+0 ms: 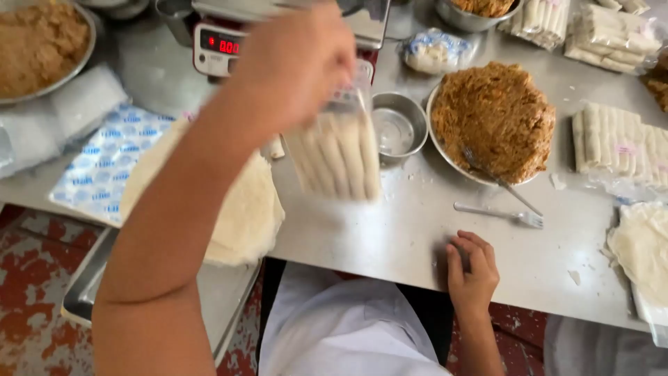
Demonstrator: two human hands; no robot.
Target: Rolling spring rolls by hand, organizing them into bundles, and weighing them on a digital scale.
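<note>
My left hand point(292, 66) is raised above the steel table point(390, 230), gripping the top of a clear bag of pale rolled spring rolls point(337, 153) that hangs blurred below it, in front of a digital scale point(219, 45). My right hand point(473, 268) rests near the table's front edge with fingers curled, holding nothing. A fork point(504, 214) lies just beyond it. A round metal bowl heaped with brown shredded filling point(497, 118) sits to the right, a utensil stuck in it. A small empty steel bowl point(398, 129) stands beside the bag.
A stack of thin white wrappers point(240, 209) lies at left over a metal tray point(90, 292). Packed rolls point(619, 143) sit at right, more bags point(605, 31) at the back. Another filling bowl point(38, 42) is far left. Wrappers point(643, 247) lie at the right edge.
</note>
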